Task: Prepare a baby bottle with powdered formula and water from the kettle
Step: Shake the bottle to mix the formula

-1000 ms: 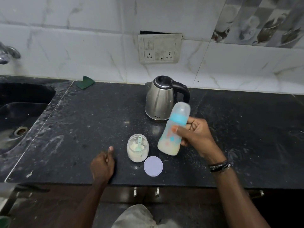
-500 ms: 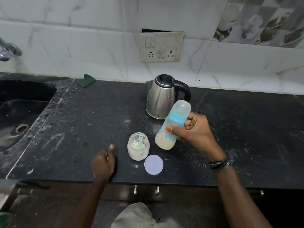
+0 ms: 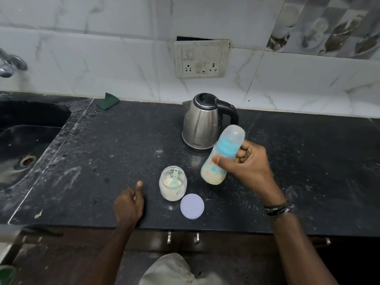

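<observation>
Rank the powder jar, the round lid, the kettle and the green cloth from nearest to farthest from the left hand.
From the left hand:
1. Powder jar, just to its right.
2. Round lid, right, by the counter edge.
3. Kettle, behind, to the right.
4. Green cloth, far back by the wall.

Home kitchen. Black stone counter [image 3: 123, 140] with sink [image 3: 24, 145] and tap [image 3: 10, 64] at left, marble-look wall tiles [image 3: 102, 58], cup-patterned tile [image 3: 329, 27], socket plate [image 3: 201, 58], steel kettle [image 3: 201, 122], scrub pad [image 3: 108, 100].
</observation>
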The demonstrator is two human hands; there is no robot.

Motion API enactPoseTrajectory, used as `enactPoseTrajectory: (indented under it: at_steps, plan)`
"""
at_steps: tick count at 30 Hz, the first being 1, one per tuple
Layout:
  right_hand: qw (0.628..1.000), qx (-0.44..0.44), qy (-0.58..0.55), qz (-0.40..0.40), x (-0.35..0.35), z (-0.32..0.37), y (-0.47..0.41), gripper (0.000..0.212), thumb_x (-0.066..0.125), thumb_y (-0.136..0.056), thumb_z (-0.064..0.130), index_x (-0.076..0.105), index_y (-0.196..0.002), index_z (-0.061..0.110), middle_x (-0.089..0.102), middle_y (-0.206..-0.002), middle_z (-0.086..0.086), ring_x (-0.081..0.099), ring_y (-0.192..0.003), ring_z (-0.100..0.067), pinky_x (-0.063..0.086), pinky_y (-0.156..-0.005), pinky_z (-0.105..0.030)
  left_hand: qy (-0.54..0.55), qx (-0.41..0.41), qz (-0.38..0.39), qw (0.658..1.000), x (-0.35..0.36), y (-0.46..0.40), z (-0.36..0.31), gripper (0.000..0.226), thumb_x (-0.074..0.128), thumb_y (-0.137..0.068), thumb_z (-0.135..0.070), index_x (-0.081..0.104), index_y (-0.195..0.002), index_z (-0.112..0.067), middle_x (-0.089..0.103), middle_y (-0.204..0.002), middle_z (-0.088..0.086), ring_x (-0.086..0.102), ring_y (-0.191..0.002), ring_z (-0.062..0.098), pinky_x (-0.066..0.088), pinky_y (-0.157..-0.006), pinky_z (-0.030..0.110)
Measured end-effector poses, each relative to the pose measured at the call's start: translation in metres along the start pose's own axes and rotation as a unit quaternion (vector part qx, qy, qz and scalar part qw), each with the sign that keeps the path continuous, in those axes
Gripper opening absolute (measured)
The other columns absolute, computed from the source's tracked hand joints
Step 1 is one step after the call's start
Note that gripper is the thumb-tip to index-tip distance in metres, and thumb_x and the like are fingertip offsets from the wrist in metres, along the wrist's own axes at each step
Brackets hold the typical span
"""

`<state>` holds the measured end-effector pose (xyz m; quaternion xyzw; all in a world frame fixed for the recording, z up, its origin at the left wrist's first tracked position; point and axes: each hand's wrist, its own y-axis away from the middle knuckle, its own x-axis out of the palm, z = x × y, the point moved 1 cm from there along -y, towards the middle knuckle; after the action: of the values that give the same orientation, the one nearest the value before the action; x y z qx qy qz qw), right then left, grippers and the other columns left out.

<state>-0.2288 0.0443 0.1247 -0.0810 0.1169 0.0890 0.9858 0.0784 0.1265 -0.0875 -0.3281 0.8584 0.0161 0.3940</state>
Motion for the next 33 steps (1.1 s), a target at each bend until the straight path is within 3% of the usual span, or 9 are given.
enactPoseTrajectory:
  at_steps: [2,6,9,14,18,22,26,30,33]
  plan:
    - [0.999,0.006,0.046,0.009,0.000,0.003,0.000,0.049,0.092,-0.063,0.023,0.068,-0.104,0.012,0.078,-0.091,0.003,0.075,-0.077,-0.016,0.062,-0.066,-0.032,-0.004,0.000,0.004,1.000,0.001,0.000,0.000,0.060,0.044,-0.101,-0.046,0.030,-0.050,-0.018,0.042,-0.047,0.003,0.042,-0.044,0.023,0.031,-0.052,0.030]
    - [0.997,0.026,-0.068,0.017,-0.003,0.001,0.002,0.034,0.085,-0.071,0.011,0.070,-0.102,0.009,0.079,-0.086,0.000,0.072,-0.064,-0.006,0.055,-0.054,-0.019,-0.006,0.004,-0.001,1.000,0.001,-0.001,0.001,0.059,0.048,-0.102,-0.040,0.031,-0.050,-0.017,0.042,-0.046,0.004,0.043,-0.043,0.024,0.030,-0.052,0.030]
    - [0.999,0.031,-0.014,0.032,-0.008,0.002,0.000,0.046,0.089,-0.066,0.023,0.070,-0.105,0.011,0.078,-0.093,0.001,0.075,-0.080,-0.012,0.060,-0.064,-0.026,-0.007,-0.006,0.006,1.000,0.001,0.001,0.000,0.059,0.046,-0.101,-0.043,0.033,-0.050,-0.015,0.044,-0.047,0.005,0.045,-0.045,0.025,0.032,-0.052,0.031]
    - [0.993,0.056,-0.104,0.019,-0.007,0.003,0.001,0.031,0.082,-0.070,0.033,0.074,-0.092,0.013,0.075,-0.071,-0.010,0.060,-0.043,-0.011,0.043,-0.037,-0.019,-0.001,-0.004,0.004,1.000,-0.001,0.001,-0.002,0.060,0.046,-0.102,-0.043,0.031,-0.051,-0.017,0.043,-0.047,0.005,0.044,-0.044,0.025,0.031,-0.053,0.031]
    - [0.997,0.059,-0.021,0.041,-0.009,0.001,0.000,0.036,0.088,-0.068,0.026,0.073,-0.098,0.013,0.078,-0.083,-0.004,0.074,-0.065,-0.015,0.051,-0.046,-0.021,-0.003,-0.002,-0.003,1.000,-0.001,0.001,-0.003,0.060,0.046,-0.101,-0.045,0.032,-0.051,-0.015,0.044,-0.048,0.007,0.044,-0.045,0.026,0.032,-0.054,0.031]
    - [0.990,0.057,-0.128,0.032,-0.006,0.000,0.003,0.027,0.081,-0.071,0.035,0.076,-0.091,0.018,0.076,-0.074,-0.011,0.061,-0.043,-0.011,0.042,-0.036,-0.018,-0.004,-0.007,-0.002,1.000,-0.001,0.001,-0.005,0.057,0.044,-0.097,-0.046,0.032,-0.050,-0.015,0.043,-0.048,0.005,0.044,-0.045,0.025,0.030,-0.054,0.030]
    - [0.997,0.059,-0.036,0.037,-0.007,0.000,-0.001,0.038,0.086,-0.071,0.025,0.071,-0.102,0.009,0.078,-0.083,-0.005,0.073,-0.061,-0.016,0.050,-0.043,-0.023,-0.008,-0.003,-0.005,1.000,-0.001,0.000,-0.004,0.057,0.044,-0.097,-0.046,0.032,-0.050,-0.016,0.043,-0.047,0.004,0.044,-0.045,0.025,0.032,-0.054,0.030]
    - [0.988,0.066,-0.138,0.007,-0.006,-0.001,-0.001,0.026,0.080,-0.075,0.033,0.074,-0.091,0.013,0.075,-0.070,-0.010,0.058,-0.039,-0.010,0.040,-0.034,-0.017,-0.011,-0.002,-0.003,1.000,0.000,0.001,-0.002,0.060,0.044,-0.100,-0.047,0.031,-0.050,-0.017,0.042,-0.047,0.003,0.044,-0.044,0.025,0.031,-0.054,0.029]
    - [0.996,0.067,-0.057,0.013,-0.007,-0.002,-0.005,0.028,0.083,-0.076,0.021,0.072,-0.099,0.010,0.078,-0.077,-0.006,0.067,-0.049,-0.011,0.045,-0.039,-0.019,-0.011,0.003,-0.009,1.000,0.000,0.000,-0.002,0.060,0.044,-0.100,-0.047,0.030,-0.050,-0.018,0.041,-0.046,0.003,0.043,-0.043,0.025,0.031,-0.054,0.030]
